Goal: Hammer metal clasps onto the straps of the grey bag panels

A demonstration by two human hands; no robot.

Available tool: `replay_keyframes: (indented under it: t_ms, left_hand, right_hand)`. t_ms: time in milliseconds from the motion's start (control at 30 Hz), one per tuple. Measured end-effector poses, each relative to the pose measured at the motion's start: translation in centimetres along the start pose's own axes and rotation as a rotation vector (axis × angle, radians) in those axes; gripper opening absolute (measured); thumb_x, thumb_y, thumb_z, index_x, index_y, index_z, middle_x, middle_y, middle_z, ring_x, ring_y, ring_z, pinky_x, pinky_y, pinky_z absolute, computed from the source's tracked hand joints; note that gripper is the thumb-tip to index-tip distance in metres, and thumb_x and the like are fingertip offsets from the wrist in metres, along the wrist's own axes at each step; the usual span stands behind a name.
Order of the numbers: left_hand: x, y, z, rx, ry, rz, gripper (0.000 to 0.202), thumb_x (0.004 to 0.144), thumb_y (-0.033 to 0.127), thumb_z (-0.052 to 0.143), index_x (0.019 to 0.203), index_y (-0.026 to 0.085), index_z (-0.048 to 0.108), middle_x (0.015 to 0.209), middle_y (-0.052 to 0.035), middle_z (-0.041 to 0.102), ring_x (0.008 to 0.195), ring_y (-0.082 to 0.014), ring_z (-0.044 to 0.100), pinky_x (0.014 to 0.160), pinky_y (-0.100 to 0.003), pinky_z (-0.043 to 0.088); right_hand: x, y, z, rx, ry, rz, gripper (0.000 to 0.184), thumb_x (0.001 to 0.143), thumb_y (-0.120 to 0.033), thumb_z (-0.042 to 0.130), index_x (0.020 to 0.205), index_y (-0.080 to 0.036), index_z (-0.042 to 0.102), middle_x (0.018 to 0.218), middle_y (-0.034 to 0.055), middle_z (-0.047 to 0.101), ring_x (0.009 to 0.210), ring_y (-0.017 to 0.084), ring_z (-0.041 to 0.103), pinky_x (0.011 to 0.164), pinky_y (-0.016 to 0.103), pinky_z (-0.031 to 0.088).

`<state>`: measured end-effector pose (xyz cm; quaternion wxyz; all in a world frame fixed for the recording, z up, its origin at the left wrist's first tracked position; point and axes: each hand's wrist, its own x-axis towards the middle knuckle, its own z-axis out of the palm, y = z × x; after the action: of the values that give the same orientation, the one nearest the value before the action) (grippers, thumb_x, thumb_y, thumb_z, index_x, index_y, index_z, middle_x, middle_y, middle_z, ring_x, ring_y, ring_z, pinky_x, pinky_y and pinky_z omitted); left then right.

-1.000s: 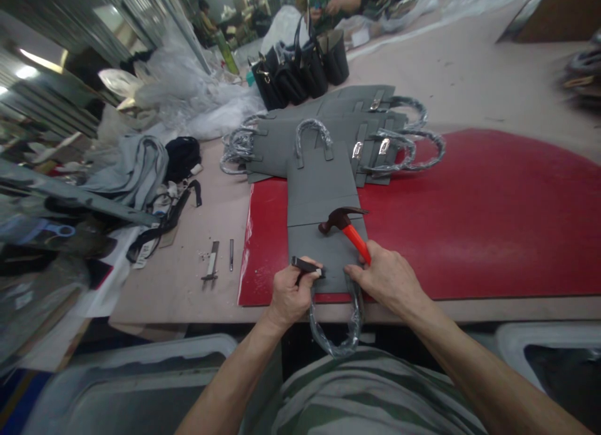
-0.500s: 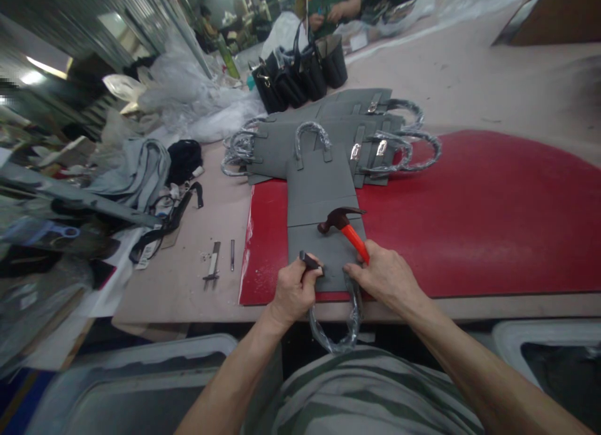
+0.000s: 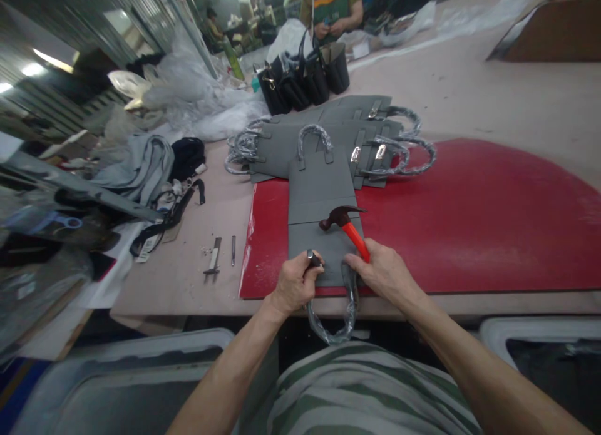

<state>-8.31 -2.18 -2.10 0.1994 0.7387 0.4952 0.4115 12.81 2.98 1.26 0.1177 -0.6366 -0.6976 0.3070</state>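
My left hand grips a short metal punch, which stands nearly upright with its lower end hidden in my fingers, near the grey leather bag panel. My right hand is closed on the orange handle of a claw hammer, whose dark head rests over the panel. A plastic-wrapped bag handle hangs from the panel's near end over the table edge. The panel lies on a red cutting mat.
Several more grey panels with wrapped handles lie beyond. Two small steel tools lie left of the mat. Black handbags stand farther back. Cloth and plastic sheeting heap on the left. A co-worker works at the far end. Grey bins sit below the near edge.
The punch in my left hand has turned from lying nearly sideways to nearly upright. The hammer stays in my right hand, and the view has shifted slightly.
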Motion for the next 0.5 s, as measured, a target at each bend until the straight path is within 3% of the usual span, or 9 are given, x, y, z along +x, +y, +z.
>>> replay_keyframes:
  t_ms: [167,300,400,500]
  left_hand:
    - [0.1,0.2,0.2,-0.007,0.008,0.024,0.011,0.092,0.017,0.053,0.101,0.019,0.059,0.089,-0.0064,0.07,0.081,-0.0183,0.069,0.075,-0.028,0.054]
    - [0.2,0.2,0.3,-0.008,0.006,0.017,0.011,0.091,0.016,0.053,0.1,0.019,0.058,0.087,-0.0061,0.069,0.079,-0.0185,0.068,0.073,-0.028,0.054]
    - [0.2,0.2,0.4,-0.013,0.0,0.017,0.01,0.091,0.015,0.052,0.098,0.019,0.057,0.087,-0.0059,0.068,0.078,-0.0184,0.067,0.073,-0.028,0.053]
    - [0.1,0.2,0.4,-0.013,0.004,0.023,0.009,0.089,0.014,0.052,0.096,0.019,0.057,0.085,-0.0057,0.067,0.078,-0.0187,0.066,0.072,-0.028,0.052]
  right_hand:
    - [0.1,0.9,-0.5,0.238,-0.037,-0.068,0.027,0.089,-0.04,0.039,0.069,-0.023,0.042,0.06,-0.0012,0.048,0.057,0.015,0.046,0.055,0.027,0.032]
    - [-1.6,-0.7,-4.2,0.309,-0.02,-0.152,0.034,0.093,-0.046,0.034,0.068,-0.024,0.04,0.056,-0.0031,0.045,0.049,0.013,0.043,0.049,0.026,0.032]
    - [-4.0,-3.4,-7.8,0.324,0.137,-0.324,0.036,0.097,-0.049,0.037,0.072,-0.024,0.042,0.056,-0.004,0.046,0.045,0.012,0.043,0.046,0.025,0.032]
    - [-6.0,-5.1,-9.5,0.139,0.344,-0.561,0.029,0.1,-0.041,0.038,0.076,-0.025,0.042,0.052,-0.0054,0.046,0.04,0.011,0.042,0.044,0.025,0.028]
